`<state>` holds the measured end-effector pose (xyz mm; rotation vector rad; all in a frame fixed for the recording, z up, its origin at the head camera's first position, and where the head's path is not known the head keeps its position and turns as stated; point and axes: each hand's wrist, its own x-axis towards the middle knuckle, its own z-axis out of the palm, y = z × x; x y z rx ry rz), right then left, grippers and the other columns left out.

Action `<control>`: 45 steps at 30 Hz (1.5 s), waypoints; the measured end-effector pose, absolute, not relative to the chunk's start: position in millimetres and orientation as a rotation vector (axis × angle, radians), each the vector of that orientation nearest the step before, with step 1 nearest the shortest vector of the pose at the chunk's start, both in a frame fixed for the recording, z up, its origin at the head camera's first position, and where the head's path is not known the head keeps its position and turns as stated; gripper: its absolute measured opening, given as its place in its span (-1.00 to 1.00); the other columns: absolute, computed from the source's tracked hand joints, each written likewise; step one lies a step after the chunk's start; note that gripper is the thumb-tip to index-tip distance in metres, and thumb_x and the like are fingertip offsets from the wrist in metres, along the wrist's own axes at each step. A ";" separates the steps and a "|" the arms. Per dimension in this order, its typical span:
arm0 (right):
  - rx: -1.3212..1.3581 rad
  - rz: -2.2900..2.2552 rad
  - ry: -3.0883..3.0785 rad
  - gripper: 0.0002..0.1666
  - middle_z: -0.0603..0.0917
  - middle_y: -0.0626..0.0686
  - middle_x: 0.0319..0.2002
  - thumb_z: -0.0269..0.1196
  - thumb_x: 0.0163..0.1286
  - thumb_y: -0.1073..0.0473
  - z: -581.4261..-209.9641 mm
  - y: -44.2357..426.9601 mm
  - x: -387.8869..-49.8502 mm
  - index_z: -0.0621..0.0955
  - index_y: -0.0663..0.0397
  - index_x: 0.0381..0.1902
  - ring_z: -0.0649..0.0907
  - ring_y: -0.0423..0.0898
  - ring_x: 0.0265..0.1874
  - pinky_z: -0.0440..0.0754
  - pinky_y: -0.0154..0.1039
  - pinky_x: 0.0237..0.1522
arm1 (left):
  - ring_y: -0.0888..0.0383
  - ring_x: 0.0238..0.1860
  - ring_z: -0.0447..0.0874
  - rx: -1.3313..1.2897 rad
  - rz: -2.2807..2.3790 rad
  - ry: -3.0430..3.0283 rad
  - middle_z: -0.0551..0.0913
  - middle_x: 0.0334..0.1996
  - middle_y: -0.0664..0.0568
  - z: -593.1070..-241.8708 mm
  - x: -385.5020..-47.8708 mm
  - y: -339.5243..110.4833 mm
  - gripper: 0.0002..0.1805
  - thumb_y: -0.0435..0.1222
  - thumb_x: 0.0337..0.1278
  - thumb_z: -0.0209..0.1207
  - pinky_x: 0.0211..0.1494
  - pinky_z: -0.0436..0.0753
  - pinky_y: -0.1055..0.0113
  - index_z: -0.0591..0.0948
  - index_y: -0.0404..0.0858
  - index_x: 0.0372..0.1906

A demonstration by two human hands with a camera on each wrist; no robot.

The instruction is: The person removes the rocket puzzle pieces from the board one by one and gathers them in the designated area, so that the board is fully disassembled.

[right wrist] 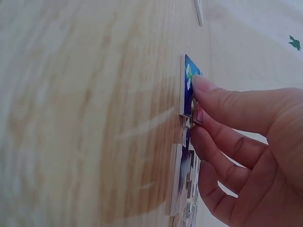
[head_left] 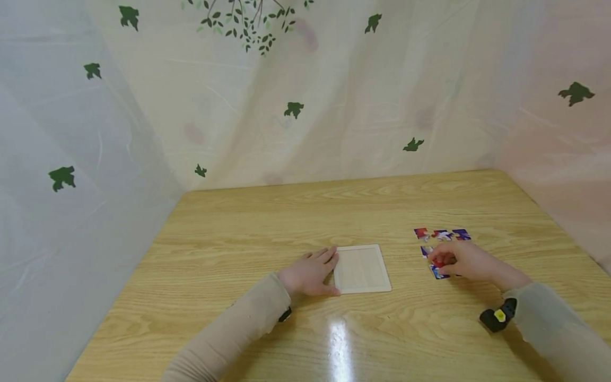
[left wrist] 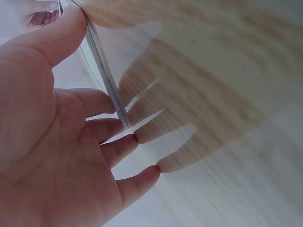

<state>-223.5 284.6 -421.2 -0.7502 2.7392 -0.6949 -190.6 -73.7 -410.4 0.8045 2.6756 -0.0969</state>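
Note:
A square pale wooden puzzle tray [head_left: 361, 269] with a raised rim lies flat on the table, nothing in it. My left hand [head_left: 311, 272] rests at its left edge, fingers spread and fairly straight. In the left wrist view the fingertips of that hand [left wrist: 61, 132] touch the tray's side and the tabletop. To the right of the tray my right hand [head_left: 470, 261] is over a group of puzzle pieces [head_left: 443, 235]. Its thumb and curled fingers pinch at a puzzle piece with blue and red [right wrist: 189, 80]. The fingers partly hide this piece and its neighbours.
The wood-grain table [head_left: 238, 228] reaches back to a pale curtain [head_left: 334, 132] with green bird shapes and leaves, which also hangs at both sides. Each wrist bears a black camera mount, the right one [head_left: 496, 318] near the table. Several loose pieces lie close together.

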 end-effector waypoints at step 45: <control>-0.778 -0.755 2.837 -0.83 0.62 -0.13 -0.41 0.30 0.24 0.22 -415.0 289.7 -222.7 0.65 0.11 -0.20 0.53 -0.30 -0.44 0.57 -0.38 -0.39 | 0.03 0.50 -0.04 0.862 -0.078 2.688 -0.10 0.52 -0.07 -408.5 -196.6 -73.1 -0.06 0.22 0.19 0.03 0.47 0.16 0.07 0.05 -0.24 0.48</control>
